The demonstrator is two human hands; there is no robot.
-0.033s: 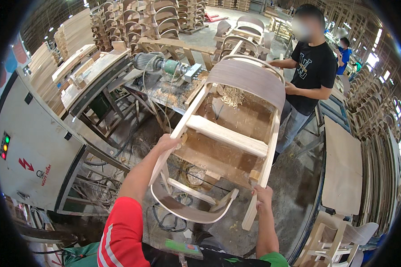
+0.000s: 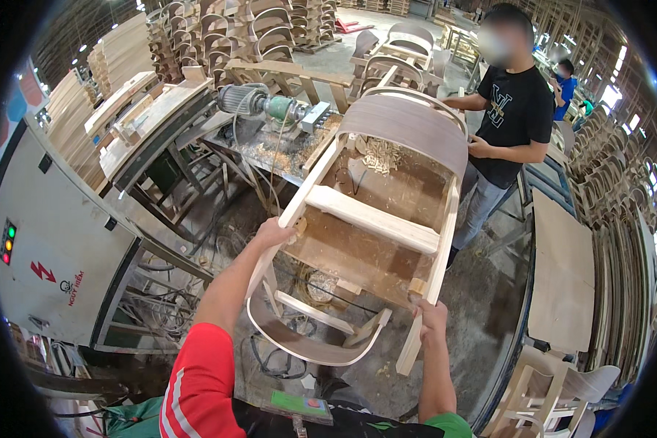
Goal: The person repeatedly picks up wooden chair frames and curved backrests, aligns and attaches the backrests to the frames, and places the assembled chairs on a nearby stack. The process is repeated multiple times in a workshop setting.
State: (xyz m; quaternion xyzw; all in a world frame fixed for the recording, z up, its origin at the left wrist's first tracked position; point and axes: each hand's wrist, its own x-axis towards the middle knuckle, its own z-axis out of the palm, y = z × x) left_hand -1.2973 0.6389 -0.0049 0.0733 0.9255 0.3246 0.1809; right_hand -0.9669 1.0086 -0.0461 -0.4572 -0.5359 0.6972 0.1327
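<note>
A pale wooden chair frame (image 2: 372, 220) lies in front of me, with two long side rails, a crossbar and a dark curved back panel (image 2: 409, 125) at its far end. My left hand (image 2: 274, 235) is closed round the left rail. Near the lower end of the right rail, my right hand (image 2: 432, 319) grips the wood. Under the frame is a brown worktop (image 2: 343, 252) bearing a heap of small wooden dowels (image 2: 381, 155). Below my hands, closer to me, sits another curved chair part (image 2: 299, 347).
A co-worker in a black shirt (image 2: 515, 109) stands at the far right, hands by the panel. A motor (image 2: 244, 101) sits on the bench to the left. A grey electrical cabinet (image 2: 58, 241) stands at left, stacked sheets (image 2: 562, 270) at right. Cables (image 2: 270, 358) lie on the floor.
</note>
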